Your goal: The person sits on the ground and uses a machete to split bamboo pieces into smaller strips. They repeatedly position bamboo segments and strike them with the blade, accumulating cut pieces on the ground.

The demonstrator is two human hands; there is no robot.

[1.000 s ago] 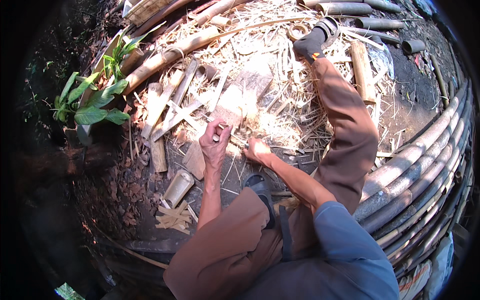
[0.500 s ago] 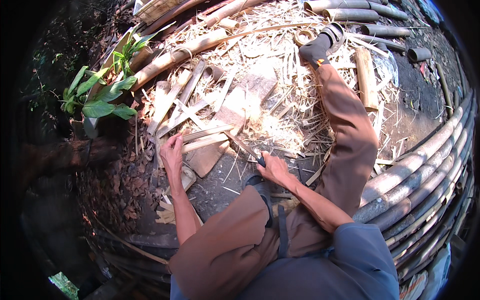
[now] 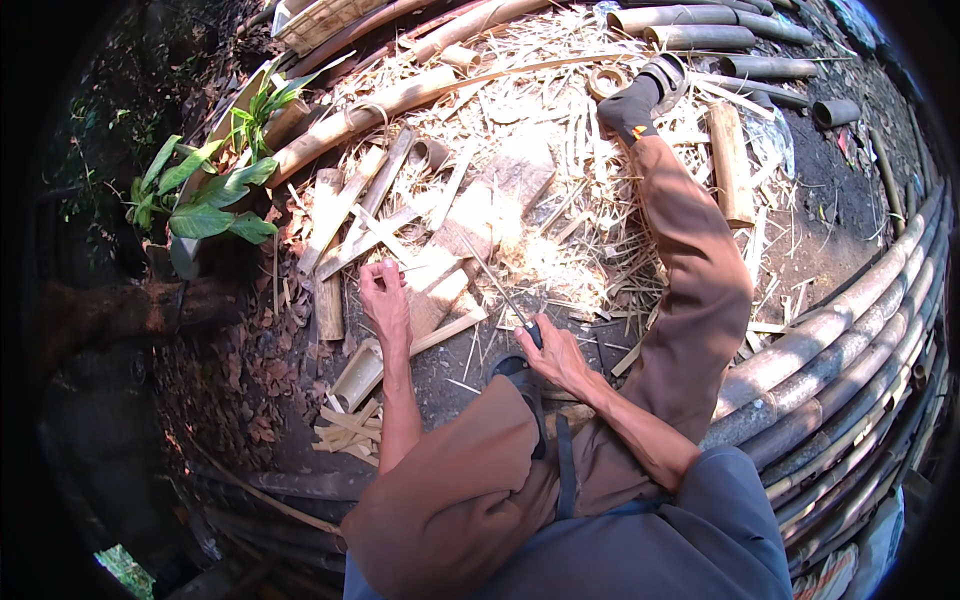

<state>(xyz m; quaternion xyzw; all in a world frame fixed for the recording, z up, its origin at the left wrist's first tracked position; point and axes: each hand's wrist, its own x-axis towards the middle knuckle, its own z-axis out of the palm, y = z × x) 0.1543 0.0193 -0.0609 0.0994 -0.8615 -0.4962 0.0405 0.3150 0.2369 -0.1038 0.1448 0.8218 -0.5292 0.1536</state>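
Observation:
My left hand (image 3: 387, 302) is raised over the left side of a flat wooden block (image 3: 515, 180), its fingers bent together in a pinch. A thin pale line shows beside the fingertips, too faint to tell whether it is held. Close by that wrist lie a split bamboo strip (image 3: 452, 328) and a shorter pale bamboo piece (image 3: 447, 290). My right hand (image 3: 556, 356) is closed round the dark handle of a knife (image 3: 492, 272). The long narrow blade slants up and left, in front of the block and apart from the bamboo strips.
Bamboo shavings (image 3: 590, 240) cover much of the ground ahead. Bamboo poles (image 3: 840, 310) are stacked along the right. A long bamboo pole (image 3: 340, 125) and a leafy plant (image 3: 205, 200) stand at the far left. A split bamboo piece (image 3: 358, 378) lies near my left forearm.
My left hand has moved right and let go of the two split bamboo strips, which now lie lower near the block. The knife blade has swung to point more upward, away from the strips.

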